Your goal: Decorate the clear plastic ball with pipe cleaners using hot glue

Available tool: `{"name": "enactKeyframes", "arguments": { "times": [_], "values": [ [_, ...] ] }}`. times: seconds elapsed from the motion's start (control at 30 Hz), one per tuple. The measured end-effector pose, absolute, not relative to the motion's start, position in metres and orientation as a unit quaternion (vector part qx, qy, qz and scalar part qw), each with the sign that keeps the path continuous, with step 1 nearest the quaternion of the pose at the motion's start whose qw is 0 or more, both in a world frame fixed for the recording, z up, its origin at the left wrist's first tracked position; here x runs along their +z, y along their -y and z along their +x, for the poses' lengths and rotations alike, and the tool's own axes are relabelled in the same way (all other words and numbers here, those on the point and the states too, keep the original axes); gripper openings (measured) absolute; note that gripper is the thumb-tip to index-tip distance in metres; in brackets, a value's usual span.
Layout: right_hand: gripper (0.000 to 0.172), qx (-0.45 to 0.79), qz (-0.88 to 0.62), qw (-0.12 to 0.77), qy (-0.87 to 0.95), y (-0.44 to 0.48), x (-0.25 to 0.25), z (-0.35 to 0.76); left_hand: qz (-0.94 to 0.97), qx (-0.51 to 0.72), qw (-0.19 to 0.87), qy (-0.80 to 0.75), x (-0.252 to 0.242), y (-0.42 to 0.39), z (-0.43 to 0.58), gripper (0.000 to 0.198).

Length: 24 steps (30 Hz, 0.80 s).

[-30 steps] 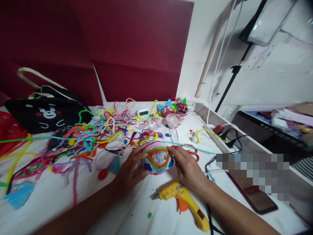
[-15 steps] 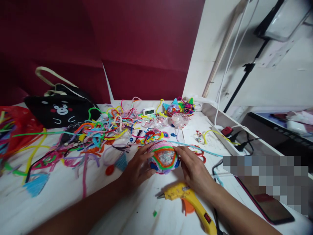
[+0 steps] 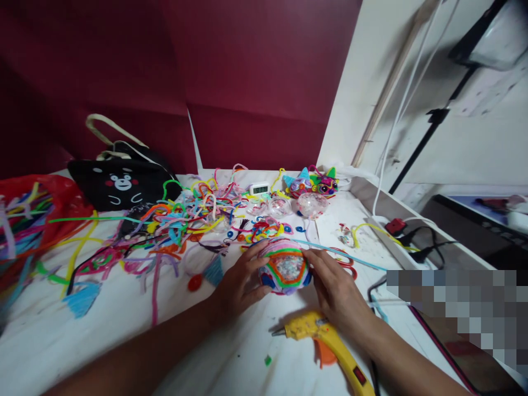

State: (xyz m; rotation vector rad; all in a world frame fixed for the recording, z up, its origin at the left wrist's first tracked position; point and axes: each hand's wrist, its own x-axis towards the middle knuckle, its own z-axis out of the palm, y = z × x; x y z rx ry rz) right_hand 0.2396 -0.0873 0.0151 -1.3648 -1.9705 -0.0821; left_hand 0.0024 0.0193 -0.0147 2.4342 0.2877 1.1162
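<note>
A round ball [image 3: 285, 266] wrapped in pink, green, orange and blue fuzzy strips, with a see-through glittery patch, sits between both hands at the middle of the table. My left hand [image 3: 242, 279] grips its left side, thumb low and fingers over the top. On the right side, my right hand [image 3: 335, 279] holds it with bent fingers. A yellow glue gun [image 3: 315, 327] lies just below, its nozzle pointing left, over an orange piece [image 3: 325, 353]. Behind the ball are small eye pieces, coiled strips and clear domes [image 3: 312, 205].
A tangle of colourful pipe cleaners [image 3: 177, 217] spreads leftward to a black bag [image 3: 124, 181] and a red plastic bag [image 3: 70, 198]. Two decorated cat-like balls [image 3: 299, 184] stand at the back beside a small digital clock [image 3: 259, 189]. A power strip [image 3: 391, 242] and cables lie right.
The whole view has shifted, so the table's things appear slightly farther right. Both hands keep their hold on the ball, which shows nearly the same side.
</note>
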Motion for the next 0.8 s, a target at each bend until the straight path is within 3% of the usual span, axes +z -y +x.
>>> {"name": "enactKeyframes", "arguments": {
  "times": [0.43, 0.8],
  "values": [
    [0.053, -0.035, -0.527, 0.364, 0.767, 0.0867, 0.0137, 0.2404, 0.878, 0.412, 0.222, -0.099, -0.0144, -0.0190, 0.0040, 0.051],
    [0.059, -0.035, -0.531, 0.368, 0.762, 0.0876, 0.0153, 0.2389, 0.879, 0.413, 0.216, -0.096, -0.0123, -0.0185, 0.0039, 0.052]
  ]
}}
